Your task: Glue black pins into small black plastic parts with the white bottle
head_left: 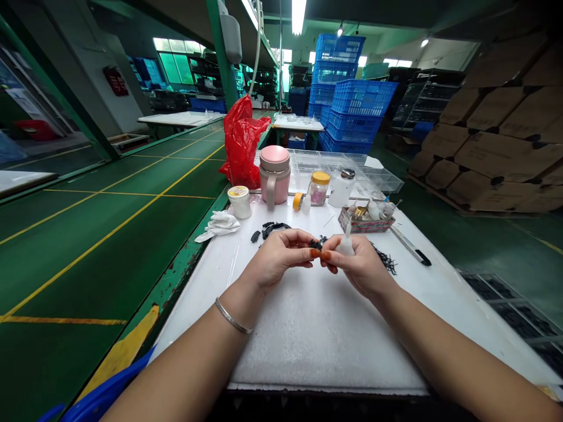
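Note:
Above the white table, my left hand pinches a small black part between thumb and fingers. My right hand meets it fingertip to fingertip at the same part and also holds a small white bottle with a thin nozzle pointing up. Behind my left hand lies a pile of black pieces. Thin black strips are scattered just right of my right hand. The fingers partly hide the small part, so its shape is unclear.
Farther back stand a pink mug, a white tub, a jar and a white bottle. A small box of supplies and a cutter are at right. A red bag and crumpled white gloves are at left.

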A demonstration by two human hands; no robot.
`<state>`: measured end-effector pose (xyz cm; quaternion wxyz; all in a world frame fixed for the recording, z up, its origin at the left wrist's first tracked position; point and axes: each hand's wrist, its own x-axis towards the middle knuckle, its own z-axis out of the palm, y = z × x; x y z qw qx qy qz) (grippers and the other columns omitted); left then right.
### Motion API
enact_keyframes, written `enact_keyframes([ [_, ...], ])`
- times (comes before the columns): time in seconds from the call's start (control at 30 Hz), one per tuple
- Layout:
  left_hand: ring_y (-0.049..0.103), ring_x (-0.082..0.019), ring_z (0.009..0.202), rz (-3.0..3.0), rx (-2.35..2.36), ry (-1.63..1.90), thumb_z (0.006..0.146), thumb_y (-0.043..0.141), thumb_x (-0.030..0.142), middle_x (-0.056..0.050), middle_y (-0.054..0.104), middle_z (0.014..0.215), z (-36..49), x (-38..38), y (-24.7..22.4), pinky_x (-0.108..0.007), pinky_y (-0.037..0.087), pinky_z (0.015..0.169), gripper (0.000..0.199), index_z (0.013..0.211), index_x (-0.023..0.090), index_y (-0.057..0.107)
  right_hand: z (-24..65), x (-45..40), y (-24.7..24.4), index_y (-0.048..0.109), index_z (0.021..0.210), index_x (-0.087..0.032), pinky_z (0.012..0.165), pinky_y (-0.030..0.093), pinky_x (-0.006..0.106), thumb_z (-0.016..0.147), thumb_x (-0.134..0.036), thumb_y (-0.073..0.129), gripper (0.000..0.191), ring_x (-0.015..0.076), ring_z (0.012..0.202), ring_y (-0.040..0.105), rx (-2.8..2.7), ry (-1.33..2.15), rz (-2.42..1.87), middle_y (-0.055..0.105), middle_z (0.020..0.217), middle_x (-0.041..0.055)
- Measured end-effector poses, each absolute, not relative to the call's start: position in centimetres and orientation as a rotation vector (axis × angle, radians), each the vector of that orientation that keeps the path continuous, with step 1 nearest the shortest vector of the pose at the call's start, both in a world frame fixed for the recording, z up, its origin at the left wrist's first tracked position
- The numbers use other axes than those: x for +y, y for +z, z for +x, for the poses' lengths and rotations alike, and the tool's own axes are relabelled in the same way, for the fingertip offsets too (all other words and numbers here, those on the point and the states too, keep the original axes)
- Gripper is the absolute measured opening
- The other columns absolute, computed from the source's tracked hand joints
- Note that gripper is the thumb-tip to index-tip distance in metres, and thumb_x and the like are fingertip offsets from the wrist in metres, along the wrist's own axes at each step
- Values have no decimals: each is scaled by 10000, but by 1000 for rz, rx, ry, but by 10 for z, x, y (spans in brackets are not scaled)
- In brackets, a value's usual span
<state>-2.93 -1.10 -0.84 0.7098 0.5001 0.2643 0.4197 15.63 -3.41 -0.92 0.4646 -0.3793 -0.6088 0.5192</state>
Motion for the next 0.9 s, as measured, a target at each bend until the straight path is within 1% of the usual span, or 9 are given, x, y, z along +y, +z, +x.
enact_keyframes([
  [0.13, 631, -132, 707, 1136, 563, 931, 653, 869, 232, -35, 676, 778, -29, -11, -8, -230, 495, 644, 259, 829, 124, 713, 156, -30, -11, 659, 694, -150, 485, 326, 206, 712, -322, 805, 227, 80, 496, 483, -1177, 1732, -823, 623, 628, 19],
  [0.33, 629, -120, 722, 1180, 550, 924, 685, 851, 215, -35, 682, 788, -29, -11, -9, -212, 503, 649, 217, 834, 123, 723, 158, -30, -9, 642, 682, -140, 481, 315, 183, 660, -281, 833, 238, 65, 507, 453, -1076, 1818, -886, 594, 613, 6],
  [0.43, 634, -125, 731, 1180, 545, 931, 688, 853, 221, -35, 681, 788, -29, -11, -10, -210, 505, 647, 217, 834, 126, 723, 157, -34, -7, 659, 701, -154, 505, 358, 212, 718, -320, 792, 213, 90, 529, 482, -1305, 1523, -953, 608, 625, 7],
  [0.5, 628, -121, 721, 1164, 540, 940, 682, 859, 225, -31, 677, 785, -29, -11, -10, -212, 506, 641, 228, 837, 129, 722, 155, -40, -6, 675, 711, -167, 533, 386, 232, 769, -288, 743, 150, 108, 552, 512, -1534, 1067, -1022, 623, 627, 3],
  [0.6, 609, -113, 694, 1141, 535, 939, 665, 871, 226, -25, 667, 771, -29, -11, -10, -216, 509, 629, 260, 855, 127, 724, 153, -49, -4, 670, 717, -180, 571, 405, 236, 787, -154, 686, 76, 107, 573, 551, -1771, 317, -1014, 645, 641, -15],
  [0.67, 604, -115, 690, 1136, 538, 936, 656, 877, 229, -25, 661, 763, -29, -11, -10, -222, 512, 627, 277, 862, 124, 724, 152, -53, -4, 660, 738, -184, 594, 417, 232, 770, -90, 669, 100, 105, 588, 575, -1844, 33, -936, 661, 665, -24],
  [0.77, 602, -117, 688, 1140, 548, 939, 647, 881, 234, -26, 662, 771, -29, -11, -9, -226, 506, 623, 288, 861, 123, 722, 152, -54, -2, 658, 756, -188, 595, 423, 234, 776, -84, 663, 106, 109, 595, 589, -1876, -34, -918, 674, 679, -23],
  [0.83, 606, -119, 688, 1145, 552, 943, 652, 878, 238, -28, 667, 779, -29, -11, -8, -228, 501, 628, 287, 864, 125, 722, 154, -52, -1, 666, 748, -190, 572, 415, 243, 807, -136, 667, 79, 114, 575, 572, -1854, 137, -990, 666, 662, -16],
  [0.9, 617, -127, 698, 1147, 550, 950, 657, 876, 240, -31, 673, 781, -29, -11, -8, -233, 499, 637, 285, 866, 127, 719, 156, -49, -1, 677, 746, -188, 550, 408, 254, 835, -218, 676, 93, 124, 563, 552, -1799, 454, -1046, 648, 641, -5],
])
